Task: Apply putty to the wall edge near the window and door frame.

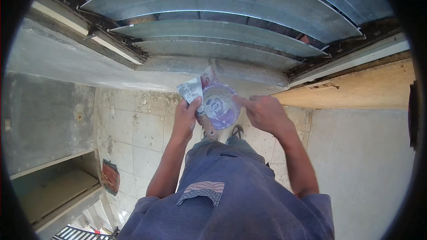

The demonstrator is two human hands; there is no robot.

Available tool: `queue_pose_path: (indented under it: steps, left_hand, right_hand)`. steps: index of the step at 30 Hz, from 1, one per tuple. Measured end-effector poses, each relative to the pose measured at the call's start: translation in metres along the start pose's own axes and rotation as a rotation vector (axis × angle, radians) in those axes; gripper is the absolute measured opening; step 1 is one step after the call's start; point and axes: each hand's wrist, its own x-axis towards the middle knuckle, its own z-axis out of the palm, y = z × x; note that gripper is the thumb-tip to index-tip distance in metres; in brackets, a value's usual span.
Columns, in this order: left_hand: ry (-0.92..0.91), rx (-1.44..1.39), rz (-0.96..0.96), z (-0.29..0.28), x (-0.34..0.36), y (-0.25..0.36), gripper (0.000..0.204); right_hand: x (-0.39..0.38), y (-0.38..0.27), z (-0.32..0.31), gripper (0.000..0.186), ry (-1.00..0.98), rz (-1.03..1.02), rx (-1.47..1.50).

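My left hand (186, 118) is closed on a putty knife (190, 90), its broad blade smeared with whitish putty and its thumb pressed on the blade. Against the same hand lies a purple bowl (229, 120), coated inside with pale grey putty. A brown tool handle (208, 126) sticks out below the bowl's left side; how it is held is hidden. A reddish, smeared piece (208, 76) shows above the rim. From the right, my right hand (267, 113) reaches the bowl's rim with its index finger stretched out; the other fingers curl in, partly hidden.
Ahead are glass louvres (218, 31) above a grey sill (178, 64). A yellowish ledge (356, 84) runs along the right, over a pale wall (356, 151). At left stand a grey wall (49, 115) and an open recess (58, 186). A reddish packet (110, 177) lies on the stained tiles (147, 129).
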Motion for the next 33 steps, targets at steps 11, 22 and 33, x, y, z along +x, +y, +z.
queue_pose_path:
  steps: [11,22,33]
  left_hand:
    - [-0.22,0.47,-0.111,0.011,0.012,0.019,0.029]
    - [-0.194,0.443,0.05,0.008,0.022,0.021,0.032]
    - [-0.116,0.486,-0.003,0.012,0.04,-0.001,0.033]
  right_hand:
    - [0.027,-0.001,0.02,0.059,-0.274,-0.381,-0.4]
    - [0.03,0.013,0.035,0.056,-0.503,-0.142,-0.019]
    - [-0.006,0.016,0.068,0.045,-0.392,0.171,0.868]
